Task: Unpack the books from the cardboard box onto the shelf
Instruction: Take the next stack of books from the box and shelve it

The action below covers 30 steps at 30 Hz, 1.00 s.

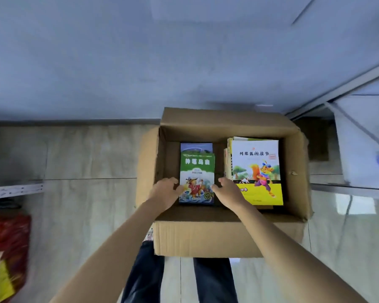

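Note:
An open cardboard box [206, 235] stands on the floor in front of me. Inside on the left lies a green-covered book [197, 171] on top of a blue book [196, 147]. On the right sits a taller stack topped by a white and yellow book [257, 169]. My left hand [165, 193] presses against the green book's left edge, fingers curled at it. My right hand [227, 191] touches the book's right edge, fingers bent and apart. The book still lies flat on its stack.
A white shelf unit [359, 136] with a metal frame stands at the right. A red and yellow bag [7, 254] lies at the lower left. A white perforated strip [15, 190] lies on the tiled floor at left. The wall rises behind the box.

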### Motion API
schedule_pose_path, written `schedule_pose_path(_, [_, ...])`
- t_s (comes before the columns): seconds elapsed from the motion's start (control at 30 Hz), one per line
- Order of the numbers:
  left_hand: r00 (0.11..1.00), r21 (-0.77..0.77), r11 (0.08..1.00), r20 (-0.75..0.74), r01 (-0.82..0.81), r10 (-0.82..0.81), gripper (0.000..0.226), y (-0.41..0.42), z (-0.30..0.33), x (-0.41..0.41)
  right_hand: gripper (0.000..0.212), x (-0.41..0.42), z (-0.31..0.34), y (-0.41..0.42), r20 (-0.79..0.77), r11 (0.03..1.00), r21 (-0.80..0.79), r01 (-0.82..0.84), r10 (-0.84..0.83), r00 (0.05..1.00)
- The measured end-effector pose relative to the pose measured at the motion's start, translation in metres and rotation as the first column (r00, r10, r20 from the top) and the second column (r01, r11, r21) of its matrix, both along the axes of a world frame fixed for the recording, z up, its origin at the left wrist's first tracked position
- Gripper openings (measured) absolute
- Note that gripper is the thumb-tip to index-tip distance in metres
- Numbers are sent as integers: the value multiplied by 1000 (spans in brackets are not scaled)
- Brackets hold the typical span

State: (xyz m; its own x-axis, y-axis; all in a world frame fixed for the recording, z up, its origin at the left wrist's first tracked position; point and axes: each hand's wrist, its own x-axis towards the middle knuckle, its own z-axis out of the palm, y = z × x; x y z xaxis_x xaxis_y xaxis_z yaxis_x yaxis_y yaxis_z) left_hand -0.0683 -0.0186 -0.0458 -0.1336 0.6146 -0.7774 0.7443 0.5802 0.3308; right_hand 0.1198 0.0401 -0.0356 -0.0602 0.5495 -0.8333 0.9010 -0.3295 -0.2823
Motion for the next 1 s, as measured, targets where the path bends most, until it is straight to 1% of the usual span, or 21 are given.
schedule_pose_path(0.07, [980,-68,980,57,-187,191,43,13,-41,12,54,4,-45,13,-15,995,-79,55,-56,998])
schedule_pose_path(0.13, [936,-135,936,96,-324,338,44,24,-76,20,53,5,-85,23,-44,987,-126,99,-106,993])
schedule_pose_path(0.2, [878,-180,879,115,-441,464,44,33,-113,28,47,8,-126,29,-41,983,-124,138,-144,989])
schedule_pose_path(0.27, [832,-177,831,96,-526,547,44,39,-145,31,43,10,-156,32,-37,970,-105,221,-226,974])
schedule_pose_path(0.37, [761,-172,759,64,-628,645,55,47,-183,32,50,8,-194,28,-50,927,-103,361,-367,929])
schedule_pose_path(0.47, [659,-188,669,120,-719,743,64,52,-205,35,55,4,-216,21,-61,878,-89,470,-475,878])
schedule_pose_path(0.5, [629,-194,645,144,-739,764,64,52,-211,37,55,3,-220,20,-64,862,-85,500,-505,861])
schedule_pose_path(0.6, [563,-275,609,231,-744,793,57,54,-213,38,56,3,-222,20,-82,814,-121,568,-579,811])
schedule_pose_path(0.67, [485,-342,570,305,-747,820,54,54,-204,38,46,4,-215,17,-110,786,-177,592,-613,782])
schedule_pose_path(0.73, [407,-359,513,332,-779,851,56,50,-189,36,41,4,-198,15,-142,794,-209,570,-602,786])
schedule_pose_path(0.8, [350,-369,462,332,-807,876,57,45,-168,35,47,3,-175,14,-163,817,-199,541,-572,804])
schedule_pose_path(0.9, [291,-358,403,327,-842,899,54,37,-121,33,66,5,-126,15,-169,853,-149,500,-520,837])
schedule_pose_path(1.0, [226,-347,362,373,-865,900,50,32,-72,32,66,4,-77,15,-227,855,-162,493,-519,824])
